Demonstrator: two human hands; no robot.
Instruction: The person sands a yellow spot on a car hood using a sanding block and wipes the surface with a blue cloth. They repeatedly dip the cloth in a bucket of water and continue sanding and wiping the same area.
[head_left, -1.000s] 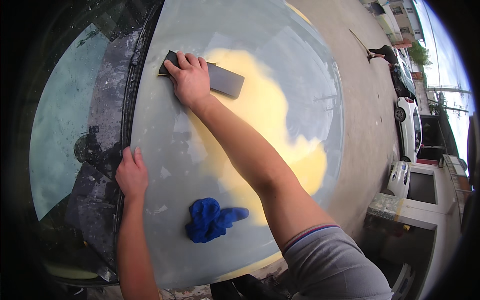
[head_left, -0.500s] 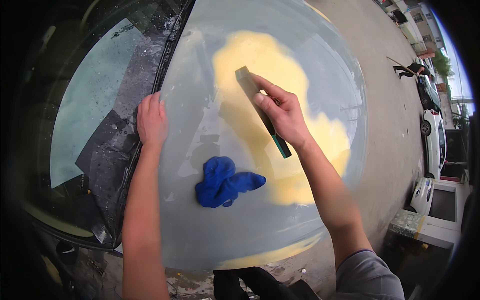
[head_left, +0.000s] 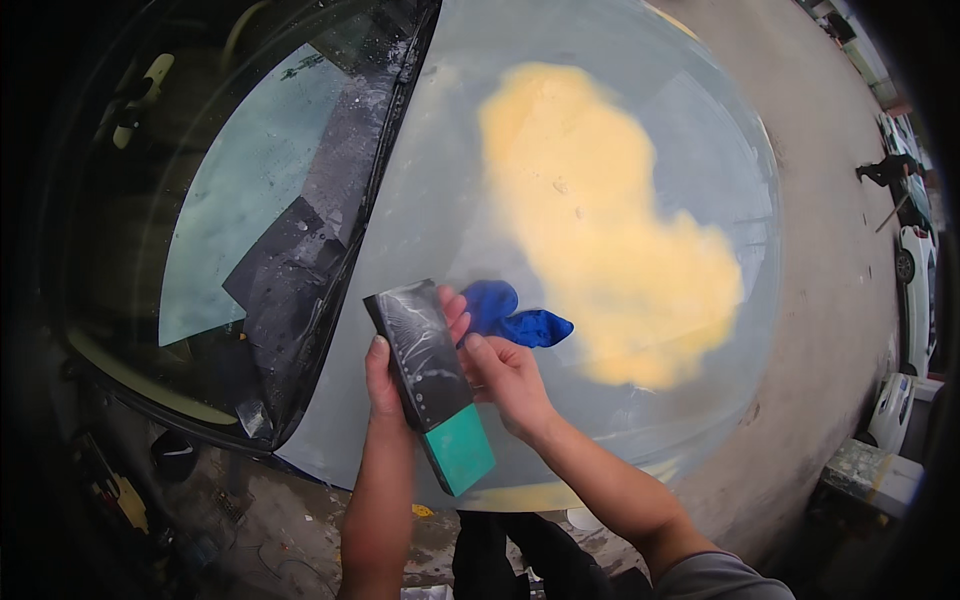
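A sanding block (head_left: 422, 350) faces up, wrapped in wet black sandpaper, with a bare green end toward me. My left hand (head_left: 387, 390) is closed round it, thumb on the left edge and fingertips showing past the right edge. My right hand (head_left: 512, 388) is bent at the block's right edge, thumb and fingers drawn together there; the block partly hides the fingertips. Beneath is a car hood (head_left: 425, 190) in grey primer with a large yellow patch (head_left: 600, 240). A crumpled blue cloth (head_left: 538, 328) lies on the hood just beyond my right hand.
At left is the windshield (head_left: 225, 200), with dark sheets (head_left: 285, 260) lying over its lower part. Right of the hood runs concrete ground (head_left: 835, 230). Parked white cars (head_left: 917, 290) and a distant person (head_left: 888, 170) with a pole are farther right.
My right hand has brought the sanding block from the yellow patch back toward me and turned its face up. My left hand has left the hood's windshield edge and taken hold of the block.
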